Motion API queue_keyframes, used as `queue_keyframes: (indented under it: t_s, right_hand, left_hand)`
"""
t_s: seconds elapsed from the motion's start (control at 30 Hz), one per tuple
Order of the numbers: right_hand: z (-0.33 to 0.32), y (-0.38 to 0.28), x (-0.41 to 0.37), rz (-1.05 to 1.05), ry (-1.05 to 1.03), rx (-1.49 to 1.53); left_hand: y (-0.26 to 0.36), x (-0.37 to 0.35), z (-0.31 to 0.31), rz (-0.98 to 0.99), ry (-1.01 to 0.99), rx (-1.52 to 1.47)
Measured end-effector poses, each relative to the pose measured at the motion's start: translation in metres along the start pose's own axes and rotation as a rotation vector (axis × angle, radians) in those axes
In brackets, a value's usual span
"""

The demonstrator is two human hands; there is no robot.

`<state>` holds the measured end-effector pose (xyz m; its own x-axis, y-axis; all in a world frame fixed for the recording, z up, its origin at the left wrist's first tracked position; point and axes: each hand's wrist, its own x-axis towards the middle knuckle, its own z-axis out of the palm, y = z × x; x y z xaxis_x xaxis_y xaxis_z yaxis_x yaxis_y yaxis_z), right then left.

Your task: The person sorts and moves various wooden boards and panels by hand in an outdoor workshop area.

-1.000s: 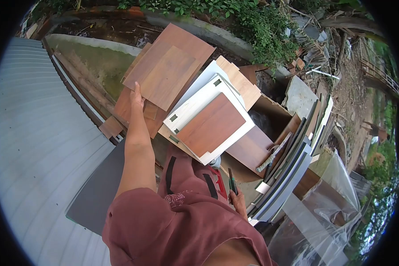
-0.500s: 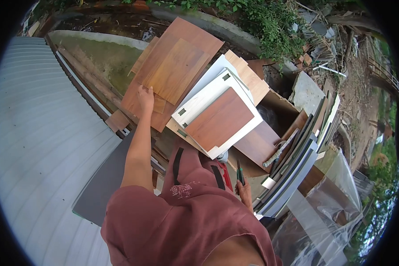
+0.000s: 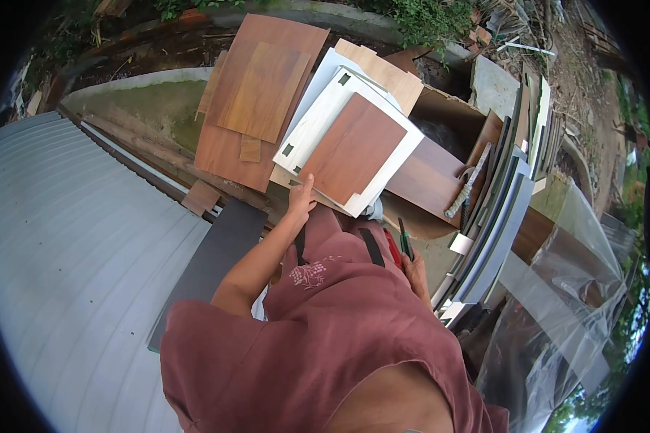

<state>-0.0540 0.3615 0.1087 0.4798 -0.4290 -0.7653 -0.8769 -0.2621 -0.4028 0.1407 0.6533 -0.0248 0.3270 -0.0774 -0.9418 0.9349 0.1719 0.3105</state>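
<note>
My left hand (image 3: 302, 196) is at the near left edge of a stack of boards. Its thumb lies over the edge of a reddish-brown wood panel (image 3: 357, 148) and its other fingers are partly hidden beneath. That panel rests on a white board (image 3: 406, 148) with small dark cut-outs. Low beside my leg, my right hand (image 3: 416, 273) is closed around a slim green-and-black tool (image 3: 405, 242), its tip pointing away from me. Left of the stack, a smaller brown panel (image 3: 260, 90) lies on a larger brown board (image 3: 227, 157).
Grey corrugated roofing (image 3: 87, 267) spans the left, with a dark grey panel (image 3: 213, 270) by its edge. At right stand several narrow boards (image 3: 495, 227) on edge. A hand tool with a pale wrapped handle (image 3: 457, 200) lies beside them. Clear plastic sheeting (image 3: 563, 289) hangs farther right.
My left hand has moved right and nearer, from the smaller brown panel to the edge of the reddish-brown panel. My right hand keeps hold of the tool. The view has shifted slightly.
</note>
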Motion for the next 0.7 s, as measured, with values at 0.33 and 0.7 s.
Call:
queue_keyframes:
  t_s: [0.33,0.7]
  right_hand:
    - [-0.016,0.043,0.013,-0.144,-0.013,0.026]
    - [-0.058,0.084,0.049,-0.064,-0.064,0.169]
  left_hand:
    - [0.023,-0.023,0.049,0.470,0.670,0.470]
    - [-0.020,-0.033,0.068,0.795,0.509,1.285]
